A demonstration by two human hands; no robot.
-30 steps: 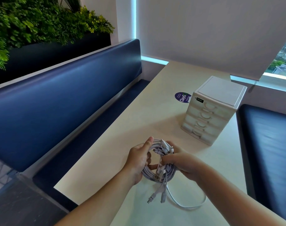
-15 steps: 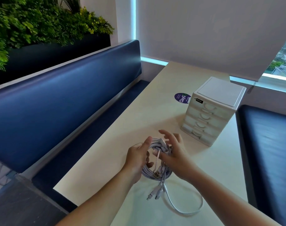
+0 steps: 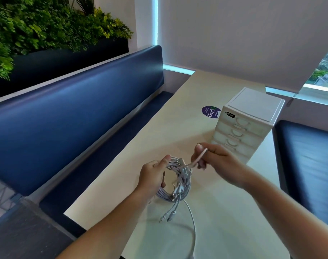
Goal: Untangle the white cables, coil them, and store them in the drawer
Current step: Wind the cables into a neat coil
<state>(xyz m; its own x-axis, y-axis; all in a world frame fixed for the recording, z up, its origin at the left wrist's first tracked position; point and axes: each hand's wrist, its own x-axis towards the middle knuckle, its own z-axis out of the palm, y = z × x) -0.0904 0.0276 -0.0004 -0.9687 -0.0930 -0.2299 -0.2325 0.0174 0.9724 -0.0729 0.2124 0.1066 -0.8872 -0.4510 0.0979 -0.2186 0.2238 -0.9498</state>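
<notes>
Coiled bundle of white round cables [image 3: 178, 191] sits low over the pale cream tabletop [image 3: 170, 131], towards its near end; whether the coil rests on the surface cannot be told. Left hand [image 3: 152, 177] grips the coil's left side, thumb laid over the top of the loops, fingers curled through the opening. Right hand [image 3: 217, 162] pinches one white cable end [image 3: 199, 157] between thumb and forefinger; that end runs up and to the right from the top of the coil, slightly blurred. Several plug ends [image 3: 170, 215] hang from the coil's lower part; one thin loose strand [image 3: 193, 227] trails on the table towards the near edge.

Small white plastic drawer cabinet [image 3: 253, 116] stands just beyond the right hand, to the right; the drawers that show are pushed in. Round purple sticker [image 3: 210, 112] lies on the table just left of the cabinet.

Dark blue padded bench [image 3: 75, 113] runs along the left; a second dark blue seat [image 3: 309, 156] on the right; green plants [image 3: 47, 25] behind the left bench; grey roller blind [image 3: 234, 34] at the far side.
</notes>
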